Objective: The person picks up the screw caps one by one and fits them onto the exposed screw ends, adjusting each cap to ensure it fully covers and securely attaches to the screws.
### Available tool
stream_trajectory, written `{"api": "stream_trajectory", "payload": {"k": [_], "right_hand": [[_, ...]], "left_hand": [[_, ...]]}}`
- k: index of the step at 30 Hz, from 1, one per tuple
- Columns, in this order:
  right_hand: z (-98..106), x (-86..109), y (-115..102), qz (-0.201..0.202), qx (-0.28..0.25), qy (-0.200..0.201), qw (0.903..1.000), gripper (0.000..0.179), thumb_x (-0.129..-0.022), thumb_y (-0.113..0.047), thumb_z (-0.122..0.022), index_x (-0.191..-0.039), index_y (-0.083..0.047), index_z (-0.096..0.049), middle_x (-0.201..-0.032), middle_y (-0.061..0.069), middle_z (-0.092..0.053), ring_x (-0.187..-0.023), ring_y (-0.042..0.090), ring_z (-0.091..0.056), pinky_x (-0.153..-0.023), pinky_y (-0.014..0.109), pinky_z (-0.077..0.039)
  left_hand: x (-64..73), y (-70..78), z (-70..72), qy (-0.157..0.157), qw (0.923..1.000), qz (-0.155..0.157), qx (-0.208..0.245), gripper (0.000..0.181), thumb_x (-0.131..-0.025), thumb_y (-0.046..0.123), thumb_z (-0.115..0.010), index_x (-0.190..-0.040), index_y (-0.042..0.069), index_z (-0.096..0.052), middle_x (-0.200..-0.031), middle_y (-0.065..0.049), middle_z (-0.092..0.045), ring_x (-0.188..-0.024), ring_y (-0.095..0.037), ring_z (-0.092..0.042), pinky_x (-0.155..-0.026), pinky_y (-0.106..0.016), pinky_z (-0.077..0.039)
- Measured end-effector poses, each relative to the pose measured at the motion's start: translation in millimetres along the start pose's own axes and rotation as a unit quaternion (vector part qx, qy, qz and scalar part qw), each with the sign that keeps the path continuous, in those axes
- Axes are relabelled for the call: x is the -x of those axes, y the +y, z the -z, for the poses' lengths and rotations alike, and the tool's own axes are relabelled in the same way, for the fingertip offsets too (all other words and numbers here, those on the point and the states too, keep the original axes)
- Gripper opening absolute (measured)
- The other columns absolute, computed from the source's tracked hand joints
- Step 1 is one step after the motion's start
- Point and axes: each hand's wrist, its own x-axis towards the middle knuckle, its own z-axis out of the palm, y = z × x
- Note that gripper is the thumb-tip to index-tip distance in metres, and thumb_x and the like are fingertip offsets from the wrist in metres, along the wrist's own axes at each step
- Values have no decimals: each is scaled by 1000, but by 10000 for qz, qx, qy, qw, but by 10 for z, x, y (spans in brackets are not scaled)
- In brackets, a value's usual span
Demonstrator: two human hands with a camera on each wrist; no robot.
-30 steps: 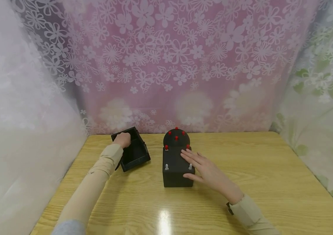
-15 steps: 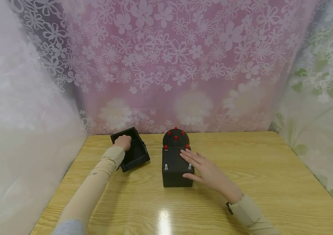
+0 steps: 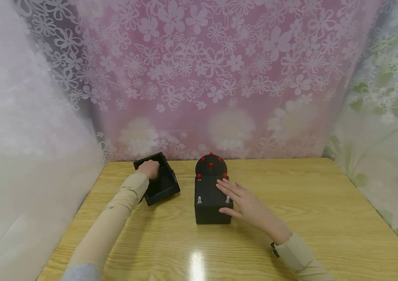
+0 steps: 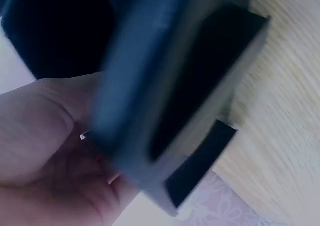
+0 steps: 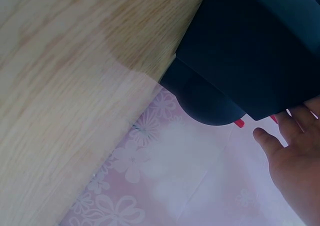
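Observation:
My left hand (image 3: 149, 169) reaches into a black open-topped tray (image 3: 163, 192) at the table's back left; its fingertips are hidden in the head view. In the left wrist view the left hand (image 4: 55, 146) lies partly behind the tray's blurred dark wall (image 4: 135, 81). Whether its fingers pinch anything does not show. My right hand (image 3: 249, 205) rests with straight fingers on the top and right side of a black box (image 3: 210, 191). Red pegs (image 3: 211, 166) stand on the box's round back part and rear corners. Two pale pegs (image 3: 199, 200) stand near its front corners.
Tray and box stand apart on a wood-grain table (image 3: 191, 249). A pink flowered curtain (image 3: 202, 97) hangs right behind the back edge. Pale curtains close off the left side (image 3: 34, 156) and the right side (image 3: 384, 156).
My left hand has shifted very slightly to the right inside the tray. The right hand, box and tray stay where they were.

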Motion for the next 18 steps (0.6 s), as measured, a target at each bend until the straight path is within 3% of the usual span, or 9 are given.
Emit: {"api": "stream_trajectory", "payload": {"k": [3, 6, 11, 14, 18], "right_hand": [[-4, 4, 12, 31, 18, 26, 10000, 76, -95, -45, -69, -155, -7, -42, -159, 11, -42, -144, 30, -42, -114, 57, -36], [-2, 6, 18, 55, 9, 60, 10000, 76, -95, -44, -69, -155, -7, -42, -158, 12, -42, -144, 30, -42, -113, 58, -37], [2, 4, 9, 15, 31, 1, 10000, 76, -95, -46, -69, -155, -8, -42, -159, 10, -41, -145, 29, -42, -116, 54, -35], [1, 1, 0, -53, -17, -63, 10000, 76, -94, -45, -69, -156, -9, -41, -160, 9, -41, -146, 28, -41, -118, 53, -33], [-6, -1, 6, 19, -52, 48, 10000, 76, -94, -45, -70, -155, -8, -43, -159, 10, -42, -144, 30, -42, -117, 53, -33]], "left_hand": [[21, 30, 66, -179, 9996, -107, 191, 23, -98, 0, -54, -77, 4, -64, -70, -7, -56, -57, -18, -47, -53, -31, -38], [74, 70, 132, -286, 9988, -245, 320, 20, -97, 2, -57, -82, 1, -70, -69, -7, -60, -58, -18, -53, -54, -30, -41], [208, 120, 233, -323, 9973, -516, 403, 16, -99, 6, -63, -105, -1, -77, -92, -13, -75, -80, -24, -71, -76, -37, -59], [234, 110, 244, -321, 9960, -657, 513, 18, -100, 7, -64, -110, 1, -77, -100, -13, -76, -85, -23, -73, -88, -43, -59], [260, 98, 247, -303, 9937, -775, 749, 18, -101, 8, -62, -108, 1, -78, -101, -12, -76, -85, -22, -74, -90, -44, -58]]}}
